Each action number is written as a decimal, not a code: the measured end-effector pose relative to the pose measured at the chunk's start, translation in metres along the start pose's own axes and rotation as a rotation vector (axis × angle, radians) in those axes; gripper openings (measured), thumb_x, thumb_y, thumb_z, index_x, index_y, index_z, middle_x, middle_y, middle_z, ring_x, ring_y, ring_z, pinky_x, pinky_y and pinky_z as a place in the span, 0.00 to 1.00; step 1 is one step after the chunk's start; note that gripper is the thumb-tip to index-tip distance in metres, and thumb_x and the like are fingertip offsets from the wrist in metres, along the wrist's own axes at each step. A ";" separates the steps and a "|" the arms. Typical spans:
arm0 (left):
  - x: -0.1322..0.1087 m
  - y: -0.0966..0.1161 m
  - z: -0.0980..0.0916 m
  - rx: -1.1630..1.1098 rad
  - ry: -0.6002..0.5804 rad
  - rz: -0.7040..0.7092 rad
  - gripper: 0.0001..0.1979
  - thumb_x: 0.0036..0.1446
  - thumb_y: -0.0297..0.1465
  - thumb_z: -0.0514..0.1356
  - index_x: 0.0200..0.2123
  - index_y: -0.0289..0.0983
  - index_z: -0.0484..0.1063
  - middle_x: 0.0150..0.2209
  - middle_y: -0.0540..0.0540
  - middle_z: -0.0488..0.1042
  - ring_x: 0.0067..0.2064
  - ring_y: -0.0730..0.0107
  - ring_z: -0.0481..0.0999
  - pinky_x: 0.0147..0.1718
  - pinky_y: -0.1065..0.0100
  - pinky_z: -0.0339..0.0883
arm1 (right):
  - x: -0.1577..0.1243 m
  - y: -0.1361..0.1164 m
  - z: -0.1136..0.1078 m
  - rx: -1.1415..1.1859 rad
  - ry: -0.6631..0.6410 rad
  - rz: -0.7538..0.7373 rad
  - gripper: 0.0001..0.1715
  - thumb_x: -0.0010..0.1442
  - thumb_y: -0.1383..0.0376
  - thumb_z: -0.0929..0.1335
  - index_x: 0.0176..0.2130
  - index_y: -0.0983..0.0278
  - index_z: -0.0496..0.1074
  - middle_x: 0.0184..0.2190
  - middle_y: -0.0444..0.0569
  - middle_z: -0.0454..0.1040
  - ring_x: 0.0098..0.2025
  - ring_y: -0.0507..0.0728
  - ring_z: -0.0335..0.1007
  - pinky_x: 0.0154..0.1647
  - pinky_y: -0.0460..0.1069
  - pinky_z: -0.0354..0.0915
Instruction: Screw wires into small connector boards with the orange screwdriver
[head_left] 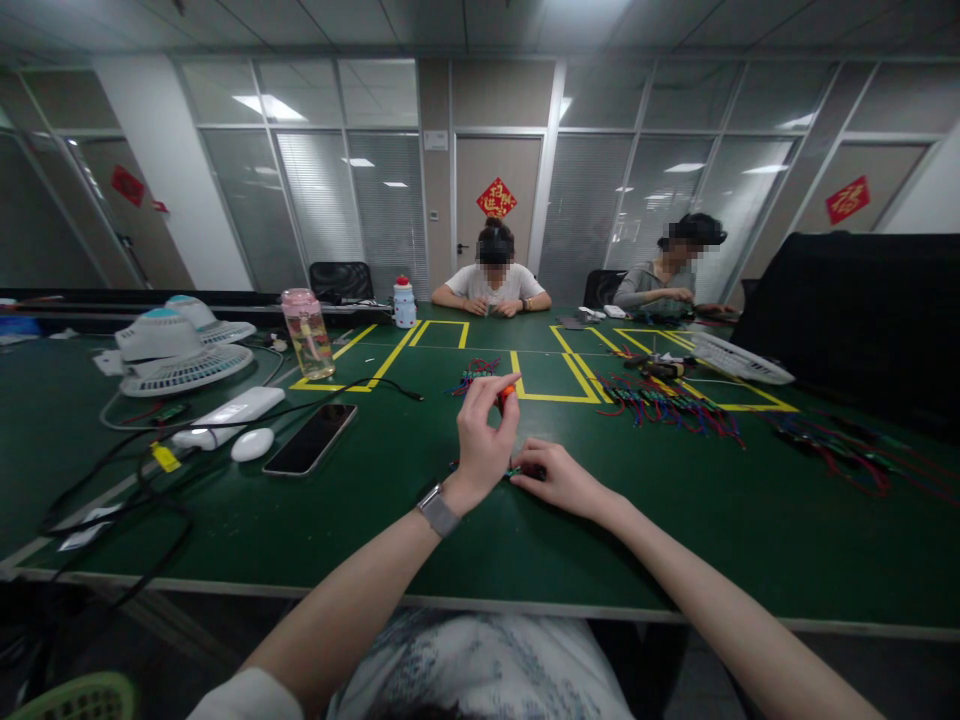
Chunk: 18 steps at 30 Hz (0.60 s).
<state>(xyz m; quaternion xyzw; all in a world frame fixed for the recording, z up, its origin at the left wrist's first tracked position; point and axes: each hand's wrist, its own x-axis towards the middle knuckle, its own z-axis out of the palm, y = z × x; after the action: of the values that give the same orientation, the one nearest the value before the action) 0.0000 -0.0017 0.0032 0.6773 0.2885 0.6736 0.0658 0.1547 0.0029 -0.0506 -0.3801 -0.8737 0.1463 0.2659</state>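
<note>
My left hand (486, 430), with a watch on its wrist, is raised a little above the green table, thumb and fingers closed on a small orange object (508, 391). Most of that object is hidden by the hand, so its kind does not show. Lower and to the right, my right hand (553, 476) rests at the table with its fingers pinched on a small green circuit board (514, 471). The board is partly covered by both hands. Just beyond my left hand lies a bunch of small boards with red and blue wires (476, 374).
To the right lie wired boards (675, 405), a white keyboard (739, 358) and a black monitor (847, 330). Leftward are a phone (311, 440), a white power strip (229, 417), cables, a bottle (307, 335) and white fans (184, 360). Two people sit across the table.
</note>
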 end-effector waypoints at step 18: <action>0.000 0.002 0.000 -0.030 -0.011 -0.021 0.10 0.63 0.27 0.53 0.44 0.38 0.73 0.40 0.45 0.74 0.41 0.69 0.73 0.41 0.68 0.67 | 0.000 0.000 0.000 0.003 0.011 -0.013 0.07 0.58 0.65 0.69 0.36 0.65 0.76 0.31 0.47 0.69 0.30 0.52 0.66 0.32 0.46 0.63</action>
<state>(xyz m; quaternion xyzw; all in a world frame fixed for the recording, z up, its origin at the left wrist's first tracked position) 0.0002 -0.0033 0.0044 0.6769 0.2852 0.6733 0.0847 0.1550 0.0030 -0.0508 -0.3748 -0.8744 0.1438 0.2724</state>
